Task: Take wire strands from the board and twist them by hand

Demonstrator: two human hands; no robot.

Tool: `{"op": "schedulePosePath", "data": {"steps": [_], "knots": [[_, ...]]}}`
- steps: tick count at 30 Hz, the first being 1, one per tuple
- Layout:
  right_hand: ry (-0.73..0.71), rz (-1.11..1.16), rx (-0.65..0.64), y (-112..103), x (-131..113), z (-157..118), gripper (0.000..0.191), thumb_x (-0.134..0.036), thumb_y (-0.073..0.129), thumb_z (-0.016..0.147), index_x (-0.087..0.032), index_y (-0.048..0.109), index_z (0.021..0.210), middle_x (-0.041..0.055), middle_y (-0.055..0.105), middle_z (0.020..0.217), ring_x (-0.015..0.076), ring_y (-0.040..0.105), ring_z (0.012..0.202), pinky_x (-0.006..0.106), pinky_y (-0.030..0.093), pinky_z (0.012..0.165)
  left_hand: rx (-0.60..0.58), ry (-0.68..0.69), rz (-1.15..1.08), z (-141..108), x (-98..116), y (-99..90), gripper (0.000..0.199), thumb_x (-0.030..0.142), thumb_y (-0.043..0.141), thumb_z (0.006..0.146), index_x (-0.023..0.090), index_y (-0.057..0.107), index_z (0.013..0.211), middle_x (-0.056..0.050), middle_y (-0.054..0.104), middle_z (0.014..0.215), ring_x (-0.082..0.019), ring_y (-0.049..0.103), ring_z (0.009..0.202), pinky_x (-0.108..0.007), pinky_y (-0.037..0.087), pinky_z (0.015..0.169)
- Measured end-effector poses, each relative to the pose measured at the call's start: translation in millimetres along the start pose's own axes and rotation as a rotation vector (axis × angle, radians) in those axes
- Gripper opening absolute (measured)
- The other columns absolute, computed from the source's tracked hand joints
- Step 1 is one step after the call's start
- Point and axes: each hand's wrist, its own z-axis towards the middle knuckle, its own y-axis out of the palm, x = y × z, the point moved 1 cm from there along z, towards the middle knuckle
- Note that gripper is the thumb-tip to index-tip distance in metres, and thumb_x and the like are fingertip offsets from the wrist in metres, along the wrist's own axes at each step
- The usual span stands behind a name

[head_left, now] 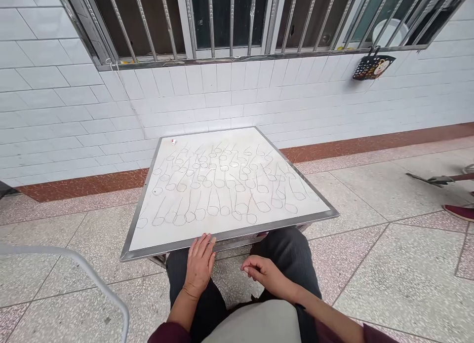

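white board (pixel 229 225) at 12 o'clock, drawn loops (pixel 213 205) covering most of its face, bare strip along near edge; left hand (pixel 200 264) open, flat on that edge; right hand (pixel 264 276) loosely curled, empty.

Seated person's L hand (pixel 200 264) lies flat on near edge of steel-framed white board (pixel 229 233); R hand (pixel 264 274) loosely curled over lap, off board. Rows of hand-drawn loops w/ tails (pixel 218 185) cover board; small red-and-white item (pixel 174 141) near far L corner.
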Motion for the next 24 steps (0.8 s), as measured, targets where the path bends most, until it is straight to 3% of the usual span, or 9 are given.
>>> {"op": "schedulePosePath", "data": {"steps": [4,10,16,24], "knots": [[-0.221,-0.39,0.143,-25,-21,35,0.022,-0.025,0.048,0.097,-0.021,0.068,0.09,0.0035,0.069,0.085,0.0163,0.064,0.08,0.028,0.051,0.074,-0.016,0.007,0.046,-3,-3,3.5,0.045,0.013,0.045,0.097,0.016,0.049,0.141,-0.011,0.055,0.143,-0.025,0.043,0.137,-0.048,0.03,0.115],[-0.199,-0.6,0.251,-58,-41,119,0.02,-0.023,0.05,0.097,-0.021,0.07,0.101,0.0078,0.069,0.095,0.0233,0.056,0.097,0.036,0.047,0.083,-0.021,0.0,0.084,-7,-4,8.6,0.046,0.013,0.045,0.097,0.015,0.046,0.143,-0.012,0.054,0.144,-0.025,0.041,0.139,-0.049,0.029,0.115],[-0.157,-0.818,0.183,-51,-46,175,0.018,-0.018,0.055,0.095,-0.019,0.072,0.1,0.0092,0.069,0.093,0.0255,0.051,0.098,0.033,0.043,0.082,-0.047,0.027,0.107,-10,-5,7.3,0.051,0.011,0.045,0.096,0.017,0.041,0.147,-0.011,0.049,0.149,-0.025,0.036,0.142,-0.048,0.029,0.116],[-0.091,-1.012,0.094,-42,-35,193,0.018,-0.014,0.055,0.092,-0.017,0.072,0.09,0.0098,0.068,0.085,0.0241,0.051,0.092,0.03,0.038,0.073,-0.055,0.043,0.114,-11,-6,5.0,0.057,0.01,0.045,0.096,0.018,0.033,0.152,-0.011,0.048,0.15,-0.024,0.035,0.143,-0.048,0.03,0.116]]}}
